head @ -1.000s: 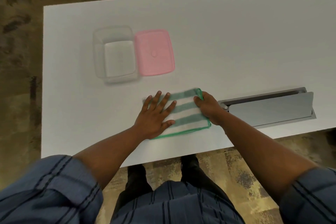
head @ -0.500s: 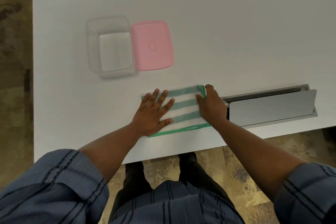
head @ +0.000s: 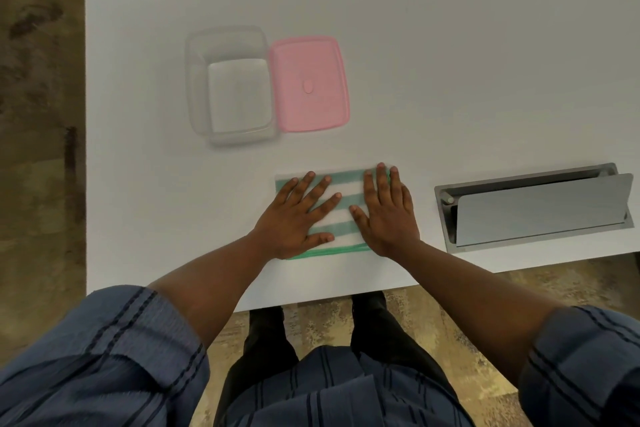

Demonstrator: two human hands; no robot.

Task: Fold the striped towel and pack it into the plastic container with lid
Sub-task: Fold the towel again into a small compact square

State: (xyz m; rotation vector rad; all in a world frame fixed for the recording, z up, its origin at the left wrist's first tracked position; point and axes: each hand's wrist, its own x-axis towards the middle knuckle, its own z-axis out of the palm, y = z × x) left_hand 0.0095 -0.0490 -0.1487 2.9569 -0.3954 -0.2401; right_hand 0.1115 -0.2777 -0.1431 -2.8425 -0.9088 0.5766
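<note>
**Pressing a folded towel flat on a white table**

Filling most of the view, a white table (head: 450, 62) sits over a mottled brown carpet (head: 34, 114). At the bottom edge, a person's blue striped sleeves (head: 104, 364) and bare forearms reach up onto the table.

Set into the table at the right is a grey metal cable box (head: 530, 208) with its flap tilted open.

Toward the back left stands a clear plastic container (head: 197, 87), open and with nothing inside. Its pink lid (head: 308, 83) lies flat just to the right of it, touching or nearly touching its side.

Near the front edge, in the middle, lies the towel (head: 341, 210), folded into a small rectangle with white and teal stripes and a green hem. It is well apart from the container, nearer the person.

The left hand (head: 298, 218) lies palm down on the towel's left half, fingers spread. The right hand (head: 388, 215) lies palm down on its right half, fingers close together and reaching to the far edge. Both hands are flat and unclenched, gripping nothing, side by side with thumbs nearly meeting.
</note>
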